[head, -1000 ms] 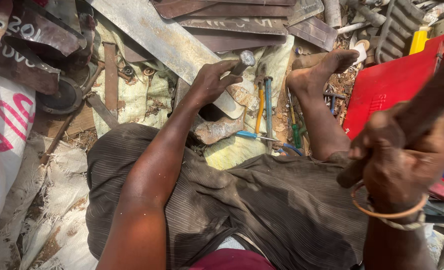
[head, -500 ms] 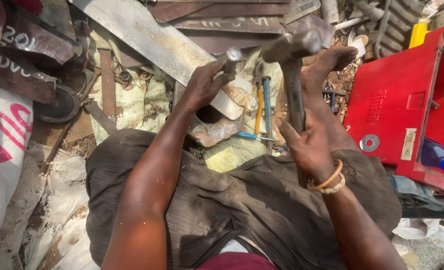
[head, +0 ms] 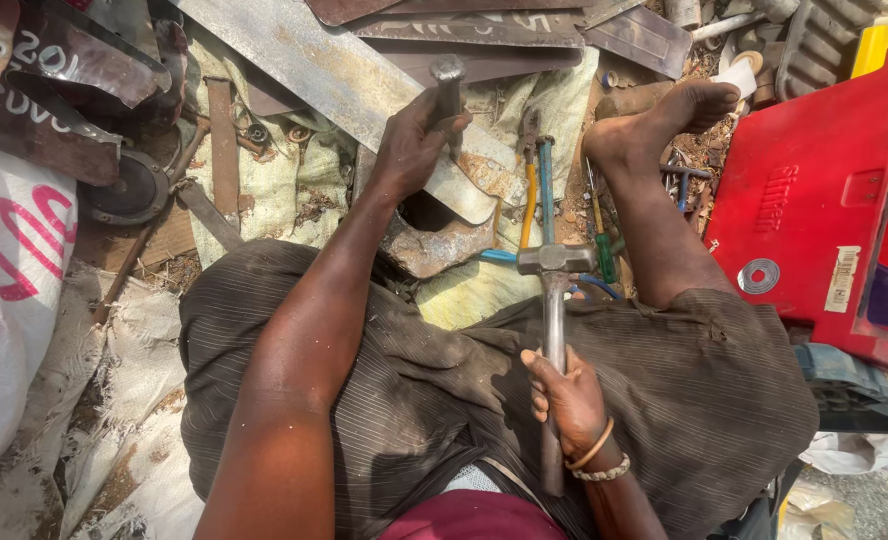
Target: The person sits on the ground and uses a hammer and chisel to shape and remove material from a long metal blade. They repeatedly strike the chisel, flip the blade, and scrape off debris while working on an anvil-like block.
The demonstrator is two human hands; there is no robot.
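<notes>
Head view — one hammer (head: 554, 262) in right hand (head: 567, 395), one chisel (head: 448, 88) in left hand (head: 414, 140).

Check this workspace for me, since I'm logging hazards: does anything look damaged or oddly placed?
Yes. The rusty, ragged-edged metal piece under the grey sheet-metal strip looks corroded and broken. The person's bare foot rests among loose hand tools, close to where the left hand holds a steel chisel and the right hand a metal hammer.

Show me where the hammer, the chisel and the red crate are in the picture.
hammer (head: 554, 262), head view, on its metal head.
chisel (head: 448, 78), head view, on its top end above the left hand (head: 414, 145).
red crate (head: 814, 190), head view, on its side wall.
</notes>
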